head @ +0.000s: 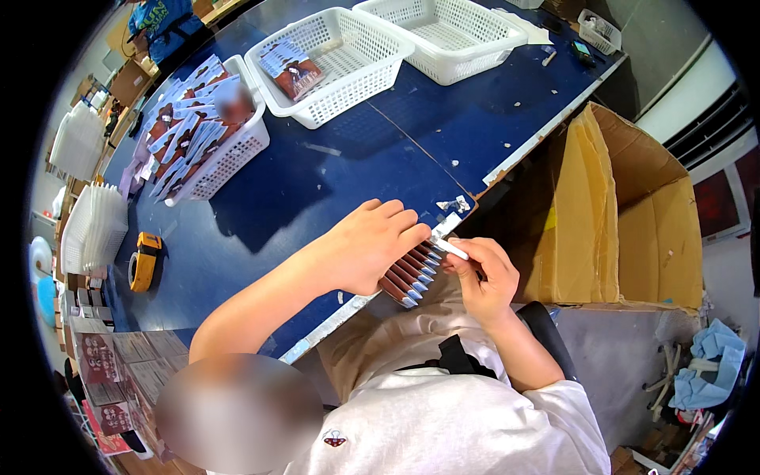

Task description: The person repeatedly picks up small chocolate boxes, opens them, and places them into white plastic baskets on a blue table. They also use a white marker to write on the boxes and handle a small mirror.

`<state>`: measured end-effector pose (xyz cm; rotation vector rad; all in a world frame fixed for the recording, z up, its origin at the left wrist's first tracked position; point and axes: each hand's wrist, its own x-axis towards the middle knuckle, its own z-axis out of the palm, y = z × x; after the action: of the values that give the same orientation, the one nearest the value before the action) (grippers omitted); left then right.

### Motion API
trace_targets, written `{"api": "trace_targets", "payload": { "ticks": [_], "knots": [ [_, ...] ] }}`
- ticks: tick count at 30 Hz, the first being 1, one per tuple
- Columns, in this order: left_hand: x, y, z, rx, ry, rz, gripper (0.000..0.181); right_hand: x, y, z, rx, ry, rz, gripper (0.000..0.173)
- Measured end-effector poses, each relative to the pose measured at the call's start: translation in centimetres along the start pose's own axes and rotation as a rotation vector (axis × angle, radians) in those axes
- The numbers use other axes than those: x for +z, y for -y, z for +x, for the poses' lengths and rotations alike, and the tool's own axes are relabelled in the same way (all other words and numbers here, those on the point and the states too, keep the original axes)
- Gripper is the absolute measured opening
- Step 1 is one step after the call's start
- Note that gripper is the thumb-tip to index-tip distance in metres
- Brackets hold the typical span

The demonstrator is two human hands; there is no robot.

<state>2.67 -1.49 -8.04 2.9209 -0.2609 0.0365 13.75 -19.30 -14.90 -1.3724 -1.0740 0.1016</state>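
Note:
At the table's front edge, my left hand [380, 243] is laid over a fanned row of brown packets with pale blue edges [409, 276], its fingers curled around the far side. My right hand [484, 276] pinches a short white stick-like object [452, 249] between thumb and fingers; its tip is at the row's far end, close to my left fingertips. Similar blue and brown printed packets [184, 127] fill a white plastic basket [228, 169] at the upper left. A few more [291, 68] lie in the white basket [332, 95] beside it.
A third white basket [469, 68] stands at the back of the blue table [285, 208]. A yellow tape roll or dispenser [144, 261] lies at the left. Paper scraps [454, 204] sit near the edge. An open cardboard box [653, 237] stands at the right. Another person [166, 27] is at upper left.

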Motion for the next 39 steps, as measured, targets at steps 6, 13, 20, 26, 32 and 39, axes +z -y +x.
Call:
{"api": "trace_targets", "payload": {
  "ticks": [6, 13, 20, 26, 32, 39],
  "knots": [
    [0.0, -0.3, 0.0, -0.004, -0.012, -0.006, 0.065, 0.5, 0.0, -0.5, -0.043, -0.101, -0.096, 0.014],
    [0.2, -0.1, 0.0, 0.013, -0.025, -0.019, 0.064, 1.1, -3.0, -2.4, -0.113, -0.08, -0.295, 0.018],
    [0.0, -0.5, -0.1, 0.007, -0.078, -0.036, 0.066, -0.8, -10.2, -6.2, 0.044, 0.065, -0.405, 0.007],
    [0.3, -0.8, -0.1, -0.034, -0.038, 0.001, 0.065, -0.5, 0.6, -0.7, -0.178, -0.021, -0.327, 0.011],
    [0.0, -0.8, -0.6, -0.037, 0.009, 0.011, 0.067, 1.0, -2.4, -2.8, -0.117, 0.071, -0.402, 0.005],
    [1.2, 0.0, -0.9, 0.021, -0.097, -0.031, 0.075, 1.6, -6.1, -4.2, -0.17, 0.043, -0.332, 0.005]
  ]
}}
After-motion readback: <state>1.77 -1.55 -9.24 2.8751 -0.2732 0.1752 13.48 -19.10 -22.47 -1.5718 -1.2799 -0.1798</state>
